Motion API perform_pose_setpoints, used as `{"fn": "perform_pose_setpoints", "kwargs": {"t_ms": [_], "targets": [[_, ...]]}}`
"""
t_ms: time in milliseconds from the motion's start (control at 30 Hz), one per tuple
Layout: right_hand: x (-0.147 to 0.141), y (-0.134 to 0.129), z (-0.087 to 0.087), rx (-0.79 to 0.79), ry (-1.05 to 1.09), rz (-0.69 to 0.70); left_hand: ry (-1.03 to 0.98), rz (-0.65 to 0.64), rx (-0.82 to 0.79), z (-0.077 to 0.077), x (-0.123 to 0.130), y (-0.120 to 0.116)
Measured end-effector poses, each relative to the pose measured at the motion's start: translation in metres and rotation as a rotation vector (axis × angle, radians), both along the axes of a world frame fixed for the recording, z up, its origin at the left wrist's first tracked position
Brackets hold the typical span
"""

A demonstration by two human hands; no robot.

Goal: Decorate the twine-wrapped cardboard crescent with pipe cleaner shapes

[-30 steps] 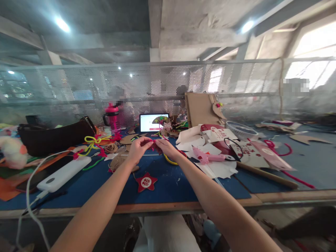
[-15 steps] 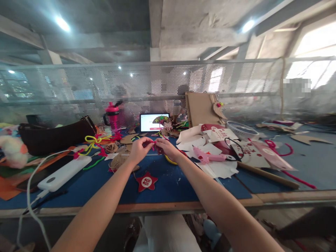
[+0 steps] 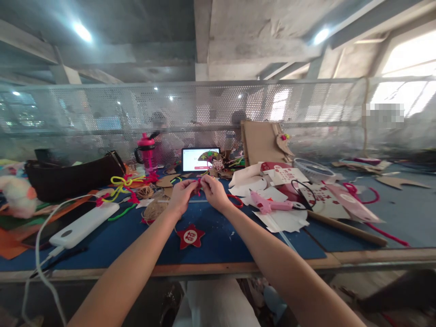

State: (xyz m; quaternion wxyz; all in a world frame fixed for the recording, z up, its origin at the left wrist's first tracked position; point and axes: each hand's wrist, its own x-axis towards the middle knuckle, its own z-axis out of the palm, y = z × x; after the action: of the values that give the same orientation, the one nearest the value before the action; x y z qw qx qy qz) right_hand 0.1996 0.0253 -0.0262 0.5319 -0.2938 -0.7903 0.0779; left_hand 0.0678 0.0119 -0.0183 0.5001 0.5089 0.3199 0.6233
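Observation:
My left hand (image 3: 181,197) and my right hand (image 3: 213,193) meet above the blue table mat (image 3: 225,245), their fingertips pinching a small red strand (image 3: 199,187), probably pipe cleaner. Much of it is hidden by my fingers. Just below my left hand lies a ball of jute twine (image 3: 156,209). A red felt star (image 3: 190,236) with a white round label rests in front of both hands. To the right of my right hand sits a red loop (image 3: 235,200).
A pink glue gun (image 3: 269,202) lies among white paper scraps to the right. On the left are a white power bank (image 3: 83,225) with its cable, a yellow pipe-cleaner bow (image 3: 123,183) and a black pouch (image 3: 68,175). A tablet (image 3: 200,159), pink bottle (image 3: 146,152) and cardboard sheet (image 3: 260,143) stand behind.
My hands have drawn closer together, with my right hand moving left and rising. The dark red bunch once between them no longer shows, and a thin red strand is pinched there.

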Motion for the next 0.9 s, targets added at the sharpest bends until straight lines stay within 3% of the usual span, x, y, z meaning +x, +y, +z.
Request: {"fn": "perform_pose_setpoints", "kwargs": {"t_ms": [167,400,500,900], "targets": [[0.005,0.0,0.003,0.105,-0.111,-0.076,-0.004,-0.077,-0.017,0.002,-0.003,-0.001],[0.015,0.004,0.005,-0.003,-0.243,-0.006,0.482,-0.007,0.217,0.0,-0.02,0.006],[0.016,0.004,0.006,-0.046,-0.267,0.019,0.578,-0.004,0.254,-0.002,-0.023,0.009],[0.007,-0.002,0.006,-0.156,0.012,0.108,0.177,-0.107,0.057,0.006,-0.012,-0.002]]}}
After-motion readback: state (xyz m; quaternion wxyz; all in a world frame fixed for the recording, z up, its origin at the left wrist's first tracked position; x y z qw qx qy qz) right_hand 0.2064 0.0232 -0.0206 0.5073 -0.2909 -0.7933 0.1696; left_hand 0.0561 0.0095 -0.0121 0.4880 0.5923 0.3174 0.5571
